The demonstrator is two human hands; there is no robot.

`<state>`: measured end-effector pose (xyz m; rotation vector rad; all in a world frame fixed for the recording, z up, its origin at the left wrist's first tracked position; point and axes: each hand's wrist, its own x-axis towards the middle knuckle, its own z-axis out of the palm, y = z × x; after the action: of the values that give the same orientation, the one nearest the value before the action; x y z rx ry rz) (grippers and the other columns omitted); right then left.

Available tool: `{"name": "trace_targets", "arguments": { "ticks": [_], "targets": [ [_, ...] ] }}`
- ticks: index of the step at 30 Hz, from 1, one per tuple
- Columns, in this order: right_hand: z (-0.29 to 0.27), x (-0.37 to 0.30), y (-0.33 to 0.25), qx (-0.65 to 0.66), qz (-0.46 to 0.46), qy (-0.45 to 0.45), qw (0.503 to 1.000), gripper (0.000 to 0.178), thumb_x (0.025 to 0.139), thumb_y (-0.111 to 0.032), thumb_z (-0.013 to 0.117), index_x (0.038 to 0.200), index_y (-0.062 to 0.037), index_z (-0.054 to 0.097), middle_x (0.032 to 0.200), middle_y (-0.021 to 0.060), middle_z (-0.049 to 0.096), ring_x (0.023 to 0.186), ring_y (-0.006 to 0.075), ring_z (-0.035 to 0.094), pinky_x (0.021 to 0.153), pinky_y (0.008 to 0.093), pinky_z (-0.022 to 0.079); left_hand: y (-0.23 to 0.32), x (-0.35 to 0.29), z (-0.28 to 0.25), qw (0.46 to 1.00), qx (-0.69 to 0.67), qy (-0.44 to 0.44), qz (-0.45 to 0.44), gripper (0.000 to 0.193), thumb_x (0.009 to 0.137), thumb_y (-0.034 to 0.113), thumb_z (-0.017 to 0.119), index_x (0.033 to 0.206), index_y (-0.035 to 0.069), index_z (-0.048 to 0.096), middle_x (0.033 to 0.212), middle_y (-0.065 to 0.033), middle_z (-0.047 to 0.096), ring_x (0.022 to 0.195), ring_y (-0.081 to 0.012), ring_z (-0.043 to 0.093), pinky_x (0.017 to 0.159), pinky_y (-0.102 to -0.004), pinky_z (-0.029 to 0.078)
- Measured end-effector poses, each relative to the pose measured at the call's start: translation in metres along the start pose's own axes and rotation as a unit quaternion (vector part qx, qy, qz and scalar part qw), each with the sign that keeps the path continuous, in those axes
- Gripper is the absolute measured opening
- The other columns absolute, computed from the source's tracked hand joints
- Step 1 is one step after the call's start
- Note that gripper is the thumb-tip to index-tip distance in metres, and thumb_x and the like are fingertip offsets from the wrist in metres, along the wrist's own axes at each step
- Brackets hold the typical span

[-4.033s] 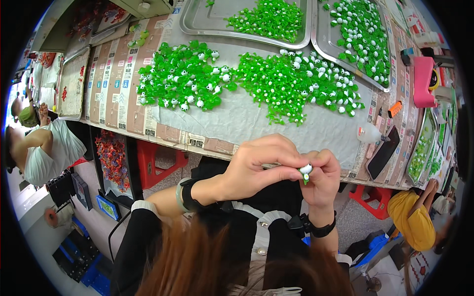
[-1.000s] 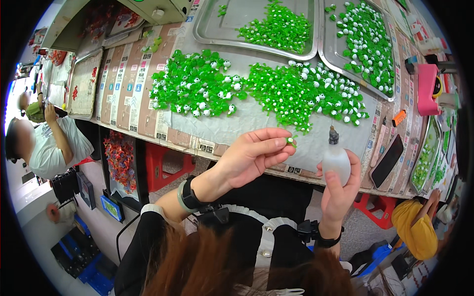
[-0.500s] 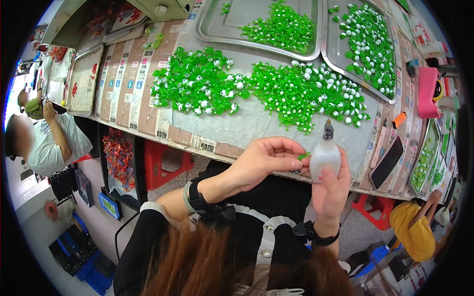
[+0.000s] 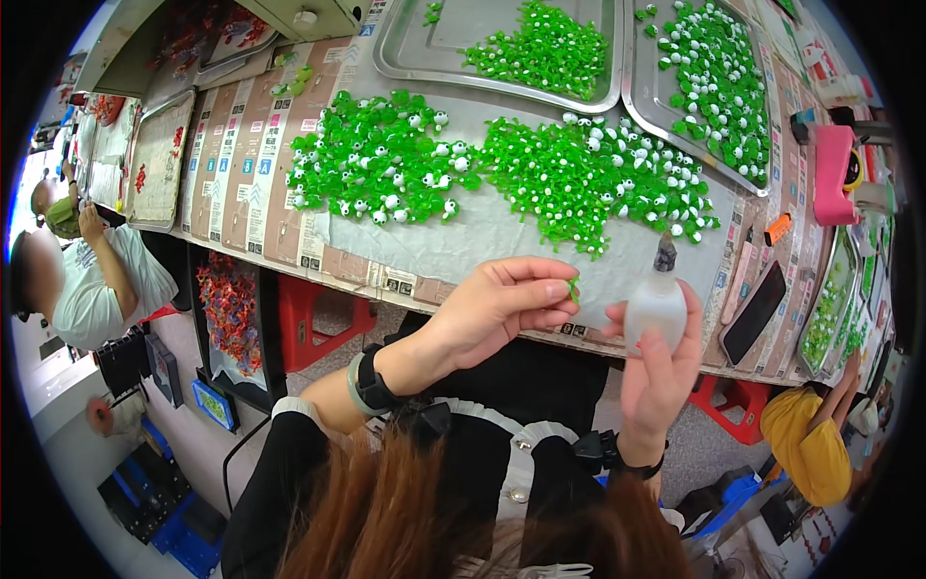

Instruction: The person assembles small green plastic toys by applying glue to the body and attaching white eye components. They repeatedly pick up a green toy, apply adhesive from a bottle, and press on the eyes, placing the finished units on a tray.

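Above the table's near edge, my left hand [image 4: 492, 311] pinches a small green plastic piece [image 4: 574, 289] between thumb and fingertips. My right hand [image 4: 664, 372] is wrapped round a translucent white squeeze bottle [image 4: 656, 317], its dark-crusted nozzle pointing up. A gap separates the bottle from the green piece. Beyond my hands, a heap of small green pieces with white dots [image 4: 540, 179] meets green pieces with white eyeballs [image 4: 666, 183]. Farther left lies a looser pile of green parts with white eyeballs [image 4: 376, 164].
Two metal trays of green pieces, one at the back [image 4: 405, 68] and one at the right [image 4: 644, 101], border the piles. A phone [image 4: 754, 314], an orange-capped item [image 4: 777, 230] and a pink holder [image 4: 834, 179] lie right. Other people sit left and right.
My left hand has drawn slightly left and up with the green piece, now turned more upright. My right hand and the bottle have shifted a little right, widening the gap.
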<state>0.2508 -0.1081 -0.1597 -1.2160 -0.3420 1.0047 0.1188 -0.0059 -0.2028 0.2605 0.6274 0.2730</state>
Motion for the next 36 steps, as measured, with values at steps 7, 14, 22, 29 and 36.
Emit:
{"name": "trace_targets", "arguments": {
  "ticks": [7, 14, 22, 29, 36],
  "targets": [
    [-0.018, -0.006, 0.002, -0.197, -0.238, 0.051, 0.95, 0.041, 0.058, -0.011, 0.069, 0.089, -0.0026, 0.043, 0.083, 0.0077, 0.045, 0.073, 0.015, 0.045, 0.067, 0.0251, 0.038, 0.0, 0.0, -0.009, 0.994, -0.101, -0.004, -0.05, 0.013, 0.081, 0.008, 0.047, 0.091, 0.003, 0.052, 0.084, -0.0105, 0.057, 0.076, -0.0168, 0.057, 0.067, -0.0235, 0.049],
    [-0.017, -0.012, 0.004, -0.28, -0.305, 0.019, 0.91, 0.044, 0.057, -0.016, 0.072, 0.089, -0.0037, 0.044, 0.078, 0.0063, 0.044, 0.071, 0.0154, 0.044, 0.062, 0.0258, 0.037, -0.001, -0.001, -0.01, 0.989, -0.132, -0.009, -0.066, 0.012, 0.081, 0.009, 0.046, 0.09, 0.002, 0.051, 0.083, -0.0094, 0.057, 0.074, -0.0164, 0.058, 0.065, -0.0229, 0.05],
    [-0.015, -0.012, 0.002, -0.296, -0.302, 0.02, 0.906, 0.043, 0.058, -0.015, 0.071, 0.09, -0.0035, 0.044, 0.078, 0.006, 0.044, 0.069, 0.0151, 0.043, 0.062, 0.0257, 0.037, -0.001, -0.001, -0.01, 0.988, -0.136, -0.012, -0.077, 0.013, 0.082, 0.011, 0.044, 0.089, 0.001, 0.05, 0.083, -0.0087, 0.057, 0.073, -0.0158, 0.058, 0.065, -0.0226, 0.05],
    [-0.018, -0.01, 0.004, -0.319, -0.303, 0.018, 0.898, 0.042, 0.058, -0.017, 0.071, 0.088, -0.0029, 0.044, 0.075, 0.0062, 0.045, 0.069, 0.0147, 0.043, 0.062, 0.0251, 0.036, 0.0, -0.002, -0.01, 0.988, -0.137, -0.02, -0.075, 0.013, 0.083, 0.011, 0.044, 0.09, 0.002, 0.05, 0.083, -0.0086, 0.057, 0.074, -0.0161, 0.058, 0.065, -0.0231, 0.05],
    [-0.01, -0.012, 0.0, -0.246, -0.267, 0.071, 0.929, 0.037, 0.061, -0.023, 0.064, 0.081, -0.0015, 0.042, 0.074, 0.0076, 0.042, 0.069, 0.015, 0.041, 0.064, 0.0246, 0.035, -0.001, 0.0, -0.009, 0.999, -0.049, -0.013, 0.013, 0.011, 0.08, 0.003, 0.047, 0.09, 0.002, 0.049, 0.088, -0.0098, 0.054, 0.083, -0.018, 0.055, 0.073, -0.025, 0.048]
  ]
}}
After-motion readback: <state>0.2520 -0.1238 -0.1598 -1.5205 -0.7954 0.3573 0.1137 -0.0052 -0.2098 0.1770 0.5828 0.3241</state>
